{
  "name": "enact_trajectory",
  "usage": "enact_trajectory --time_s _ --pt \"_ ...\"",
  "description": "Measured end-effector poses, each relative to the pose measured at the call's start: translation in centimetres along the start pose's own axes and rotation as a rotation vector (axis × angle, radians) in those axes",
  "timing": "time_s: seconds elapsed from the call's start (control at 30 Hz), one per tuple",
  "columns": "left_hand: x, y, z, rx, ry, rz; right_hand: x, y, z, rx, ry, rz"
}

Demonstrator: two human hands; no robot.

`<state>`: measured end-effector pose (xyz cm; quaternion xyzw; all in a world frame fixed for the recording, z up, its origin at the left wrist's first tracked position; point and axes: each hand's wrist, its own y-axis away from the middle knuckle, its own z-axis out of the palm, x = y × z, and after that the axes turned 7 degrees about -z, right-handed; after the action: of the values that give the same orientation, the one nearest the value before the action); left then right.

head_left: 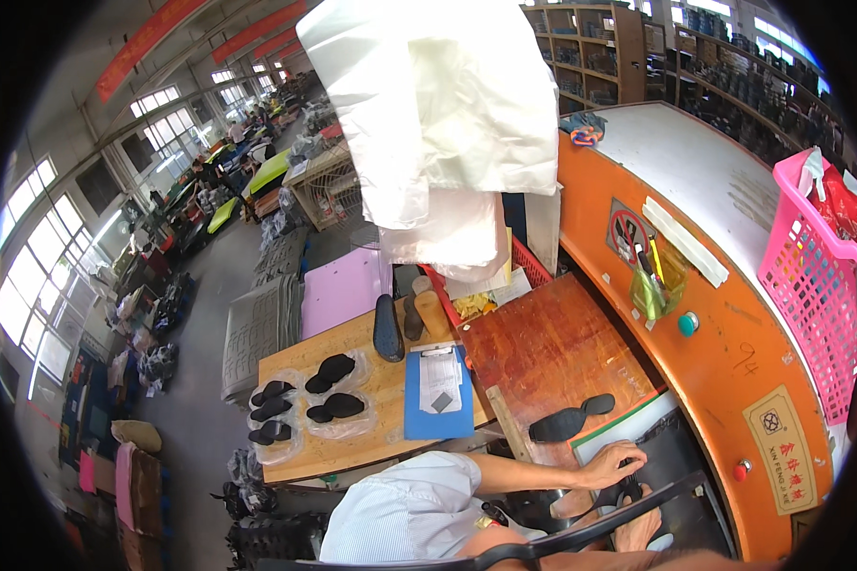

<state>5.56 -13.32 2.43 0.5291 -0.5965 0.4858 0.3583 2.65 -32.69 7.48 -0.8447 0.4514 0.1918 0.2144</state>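
Head view, pink basket, red bags inside

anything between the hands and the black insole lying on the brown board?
Nothing visible. The black insole lies bare on the brown board, just above the left hand. The right hand is lower, partly behind a dark bar. Both hands touch a dark piece.
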Motion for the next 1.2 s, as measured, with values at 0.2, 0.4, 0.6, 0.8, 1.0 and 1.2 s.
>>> enact_trajectory --time_s 0.2,0.4,0.6,0.8,1.0,1.2 --pt "-0.5 0.2 0.7 0.004 0.058 0.038 -1.2 -1.7 1.2 -0.069 0.165 -0.057" --pt "-0.8 -0.2 0.6 -0.125 0.115 -0.012 -0.4 -2.5 1.1 -0.064 0.264 -0.183" --pt "-1.6 0.0 0.1 -0.185 -0.007 0.05 -1.9 -3.2 0.8 -0.065 0.206 -0.183" --pt "1.3 1.5 -2.3 0.087 0.244 -0.164 -1.8 -6.7 -2.0 -0.016 -0.135 0.282" --pt "3.9 4.5 -5.0 0.111 0.621 -0.583 -5.0 -13.0 4.7 0.395 -1.109 0.562" --pt "1.2 5.6 -13.9 0.205 0.4 -0.711 -7.2 -16.2 9.3 -0.034 -1.191 0.542"
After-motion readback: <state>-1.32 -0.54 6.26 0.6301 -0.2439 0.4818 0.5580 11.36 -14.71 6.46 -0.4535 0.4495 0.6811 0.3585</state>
